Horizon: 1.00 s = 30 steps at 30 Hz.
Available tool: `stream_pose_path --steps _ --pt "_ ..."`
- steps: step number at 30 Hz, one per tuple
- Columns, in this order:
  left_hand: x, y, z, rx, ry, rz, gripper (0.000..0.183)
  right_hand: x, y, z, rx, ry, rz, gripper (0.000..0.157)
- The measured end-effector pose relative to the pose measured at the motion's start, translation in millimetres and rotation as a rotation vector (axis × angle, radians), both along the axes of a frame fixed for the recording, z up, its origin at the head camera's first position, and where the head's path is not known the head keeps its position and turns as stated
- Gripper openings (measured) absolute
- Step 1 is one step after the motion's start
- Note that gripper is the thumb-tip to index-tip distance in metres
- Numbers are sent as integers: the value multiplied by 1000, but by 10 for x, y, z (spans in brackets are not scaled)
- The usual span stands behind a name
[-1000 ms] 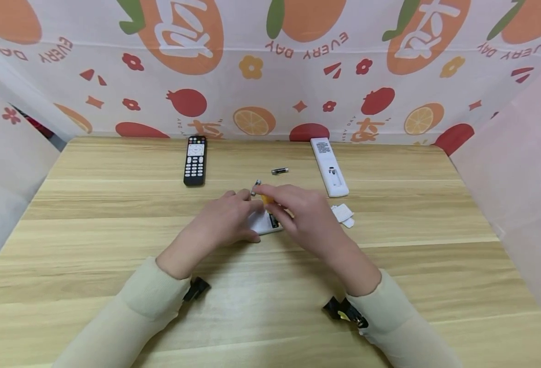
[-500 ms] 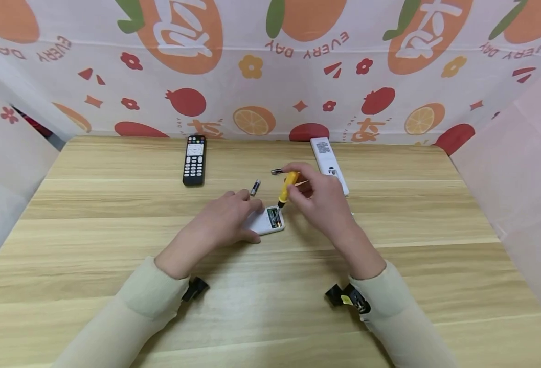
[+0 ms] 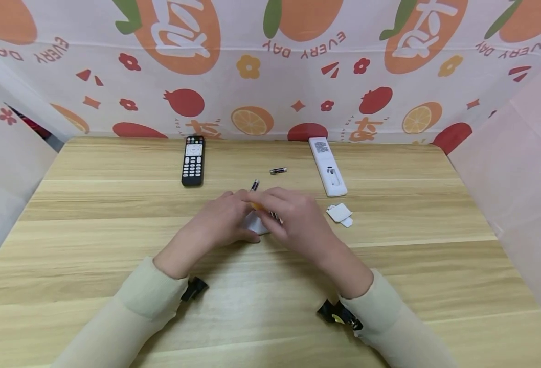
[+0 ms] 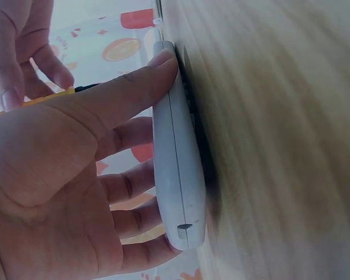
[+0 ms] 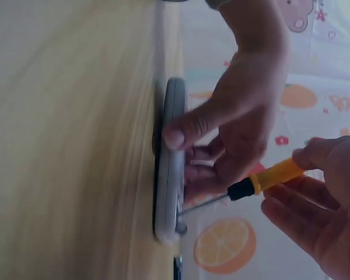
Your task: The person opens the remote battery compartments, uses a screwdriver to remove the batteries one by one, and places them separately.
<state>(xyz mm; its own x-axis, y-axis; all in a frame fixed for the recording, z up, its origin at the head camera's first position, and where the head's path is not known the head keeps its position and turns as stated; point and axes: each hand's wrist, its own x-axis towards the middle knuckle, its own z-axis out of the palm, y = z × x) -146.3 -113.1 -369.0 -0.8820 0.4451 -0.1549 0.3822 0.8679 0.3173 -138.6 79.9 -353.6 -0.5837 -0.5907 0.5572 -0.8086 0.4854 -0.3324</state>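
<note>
A white remote control (image 3: pixel 253 224) lies back up on the table, its battery slot uncovered. My left hand (image 3: pixel 220 225) holds it by its long edges, with the thumb (image 4: pixel 162 58) along the near side and the fingers at the far side. In my right hand (image 3: pixel 295 217) is a screwdriver (image 5: pixel 277 175) with a yellow handle and black collar. Its thin metal shaft slants down into the slot in the right wrist view. One battery end (image 5: pixel 181 227) sticks up there beside the tip. From the head view, the right hand mostly covers the screwdriver and slot.
Two loose batteries lie beyond the hands, one battery (image 3: pixel 278 170) farther back and another battery (image 3: pixel 254 184) near the left fingers. A black remote (image 3: pixel 193 161) lies back left. At right are a second white remote (image 3: pixel 327 163) and small white covers (image 3: pixel 340 212). Printed fabric (image 3: pixel 252 97) borders the table.
Half a second ago the right hand held the screwdriver upright, farther right; now it has swung left and lower over the remote, tilting the handle towards the left hand. The left hand stays put.
</note>
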Motion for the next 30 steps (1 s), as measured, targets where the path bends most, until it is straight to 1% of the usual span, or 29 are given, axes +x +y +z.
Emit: stream_pose_path --steps 4,10,13,15,18,20,23,27,30 --pt "17 -15 4 25 -16 23 65 40 -43 -13 36 8 34 31" --pt "-1 -14 7 45 -32 40 51 50 -55 -42 81 21 75 35" --pt "-7 -15 6 45 -39 42 51 40 -42 -41 93 2 98 36" --pt "-10 -14 4 38 -37 32 57 20 -15 -27 80 -34 96 34" --pt "-23 -6 -5 12 -25 -3 66 -35 62 3 30 -107 74 32" --pt "-37 -2 -8 -9 -18 -30 68 -79 118 23 -20 -161 56 32" --pt "-57 -7 -12 -18 -24 -50 62 -134 198 40 -79 -219 26 34" --pt "-75 -19 -5 -22 -30 -41 60 -163 253 57 -121 -248 6 35" --pt "-77 -20 -1 -27 -23 -26 62 -167 239 52 -138 -242 32 35"
